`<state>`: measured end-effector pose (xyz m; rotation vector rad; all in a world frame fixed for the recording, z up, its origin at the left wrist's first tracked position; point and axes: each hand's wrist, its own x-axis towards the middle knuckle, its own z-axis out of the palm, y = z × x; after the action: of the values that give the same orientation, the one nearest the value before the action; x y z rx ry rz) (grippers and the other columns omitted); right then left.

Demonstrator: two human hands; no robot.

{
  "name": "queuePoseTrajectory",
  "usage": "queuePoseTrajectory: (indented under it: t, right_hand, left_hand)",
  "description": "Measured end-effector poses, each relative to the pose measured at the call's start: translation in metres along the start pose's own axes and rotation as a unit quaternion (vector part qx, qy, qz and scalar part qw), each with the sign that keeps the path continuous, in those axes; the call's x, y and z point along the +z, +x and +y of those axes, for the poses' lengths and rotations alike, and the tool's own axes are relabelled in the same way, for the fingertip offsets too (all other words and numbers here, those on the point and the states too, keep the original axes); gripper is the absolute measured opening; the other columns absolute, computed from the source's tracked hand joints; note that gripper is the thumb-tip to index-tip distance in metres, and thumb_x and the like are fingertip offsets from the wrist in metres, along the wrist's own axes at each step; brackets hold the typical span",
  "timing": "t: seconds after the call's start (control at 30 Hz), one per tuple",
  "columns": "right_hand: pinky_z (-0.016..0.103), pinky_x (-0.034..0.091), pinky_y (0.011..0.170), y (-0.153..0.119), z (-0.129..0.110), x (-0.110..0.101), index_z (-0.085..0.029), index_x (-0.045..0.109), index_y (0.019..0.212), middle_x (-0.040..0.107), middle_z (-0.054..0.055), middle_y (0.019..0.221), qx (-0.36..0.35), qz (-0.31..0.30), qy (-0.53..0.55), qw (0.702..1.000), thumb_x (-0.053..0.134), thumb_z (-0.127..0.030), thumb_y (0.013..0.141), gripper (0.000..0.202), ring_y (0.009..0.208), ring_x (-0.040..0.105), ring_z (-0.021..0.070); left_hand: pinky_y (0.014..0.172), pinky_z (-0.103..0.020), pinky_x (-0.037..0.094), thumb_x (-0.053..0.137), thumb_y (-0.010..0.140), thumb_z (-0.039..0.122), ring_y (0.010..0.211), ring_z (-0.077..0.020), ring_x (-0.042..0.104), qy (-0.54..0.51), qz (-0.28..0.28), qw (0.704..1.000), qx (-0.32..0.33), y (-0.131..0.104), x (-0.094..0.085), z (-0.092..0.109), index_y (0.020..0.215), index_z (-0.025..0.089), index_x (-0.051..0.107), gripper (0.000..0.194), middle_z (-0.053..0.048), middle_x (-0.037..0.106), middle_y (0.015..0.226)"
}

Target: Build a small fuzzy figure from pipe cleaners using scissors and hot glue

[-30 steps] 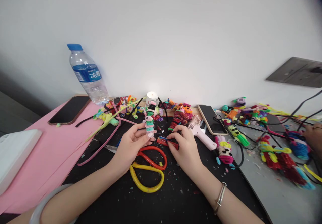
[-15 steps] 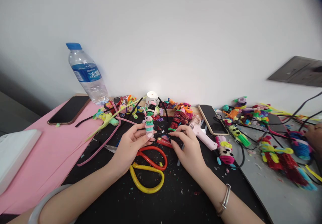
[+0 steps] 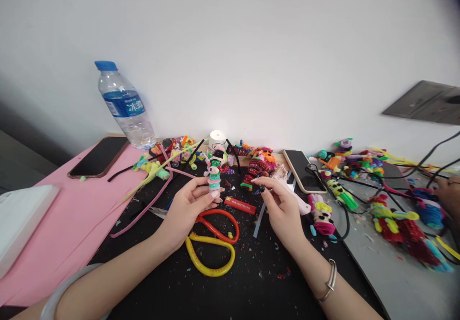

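Note:
My left hand [image 3: 185, 210] grips a small pipe-cleaner figure [image 3: 214, 176] with pink, green and teal bands, held upright. To its right, my right hand [image 3: 282, 210] pinches a small dark piece [image 3: 262, 188] between thumb and forefinger, apart from the figure. Scissors with a red loop and a yellow loop [image 3: 210, 268] lie below my left hand, which hides part of them. Between my hands rests a red, lighter-like stick [image 3: 240, 205] with white print. Beside my right hand lie a translucent strip [image 3: 258, 221] and a pale glue gun [image 3: 304, 207], the latter partly covered.
Several pipe-cleaner figures [image 3: 257, 169] line the wall. A water bottle [image 3: 125, 104] and dark phone [image 3: 98, 157] are at left, near a white box [image 3: 27, 224]. Another phone [image 3: 305, 171] lies behind my right hand. Black cords cross the right side, where another person's hand [image 3: 449, 193] shows.
My right hand has moved right, away from the red stick, and now shows a small dark piece in its pinch. My left hand and its figure have barely moved.

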<state>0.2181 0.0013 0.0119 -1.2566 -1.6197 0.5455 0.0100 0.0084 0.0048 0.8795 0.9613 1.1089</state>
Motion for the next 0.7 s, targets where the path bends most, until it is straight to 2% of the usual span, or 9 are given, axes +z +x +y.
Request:
queuePoseTrajectory:
  t: [0.2,0.5,0.7]
  right_hand:
    - [0.034,0.048,0.076,0.0001,-0.0010,0.0022,-0.022,0.063,0.097,0.067,0.005,0.096,0.073,-0.004,0.095,0.993,0.052,-0.017,0.085,0.017,0.091,0.061,0.0202]
    - [0.031,0.049,0.072,0.0004,0.0042,0.0046,-0.022,0.057,0.100,0.067,0.004,0.091,0.109,-0.021,0.171,0.979,0.056,-0.016,0.081,0.020,0.086,0.062,0.0178]
    - [0.032,0.051,0.068,0.0007,-0.0003,0.0048,-0.021,0.053,0.103,0.066,0.005,0.091,0.123,-0.042,0.192,0.973,0.054,-0.026,0.085,0.018,0.073,0.061,0.0158]
  left_hand:
    - [0.077,-0.029,0.052,0.072,0.072,0.027,0.075,-0.0136,0.064,0.002,-0.004,1.000,-0.003,-0.0007,0.0010,0.0009,0.100,0.018,0.059,0.032,-0.003,0.069,0.090]
    - [0.077,-0.026,0.052,0.071,0.073,0.025,0.075,-0.0122,0.064,0.001,-0.013,1.000,-0.003,0.0004,-0.0004,-0.0005,0.101,0.019,0.058,0.031,-0.002,0.068,0.090]
    - [0.076,-0.027,0.053,0.071,0.073,0.025,0.074,-0.0128,0.065,0.000,-0.008,1.000,-0.004,0.0005,-0.0006,-0.0011,0.100,0.018,0.057,0.031,-0.003,0.069,0.090]
